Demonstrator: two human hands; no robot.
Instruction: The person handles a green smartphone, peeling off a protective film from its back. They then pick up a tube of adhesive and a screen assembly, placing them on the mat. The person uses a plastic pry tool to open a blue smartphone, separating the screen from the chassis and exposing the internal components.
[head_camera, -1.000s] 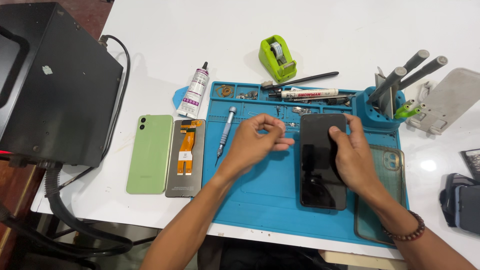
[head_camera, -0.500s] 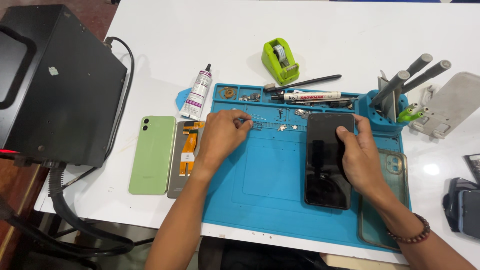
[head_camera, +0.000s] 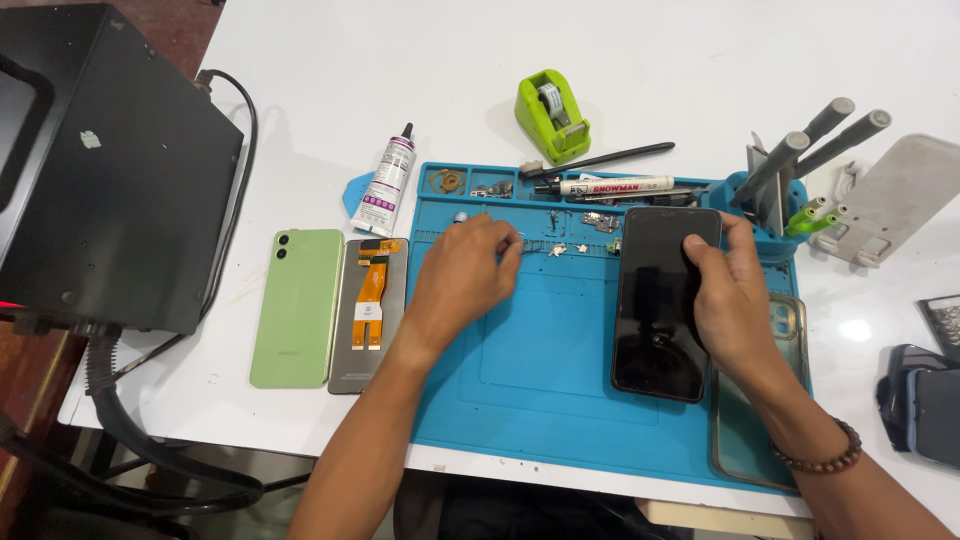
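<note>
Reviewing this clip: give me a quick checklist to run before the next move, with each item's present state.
1. Right hand steadies the black phone: ok.
2. Phone lies flat on the blue mat: ok.
3. Left hand is at the small parts near the mat's tray row: ok.
4. Left fingers actually grip a part: cannot tell.
5. Green back cover and display panel sit off the mat, apart from both hands: ok.

Blue work mat (head_camera: 560, 400); black phone (head_camera: 660, 300) (glossy, unlit); pale green phone back (head_camera: 297, 305); grey display panel (head_camera: 368, 313) with orange flex strip; lime green tape dispenser (head_camera: 551, 115); white table (head_camera: 330, 80); black box (head_camera: 100, 170).
</note>
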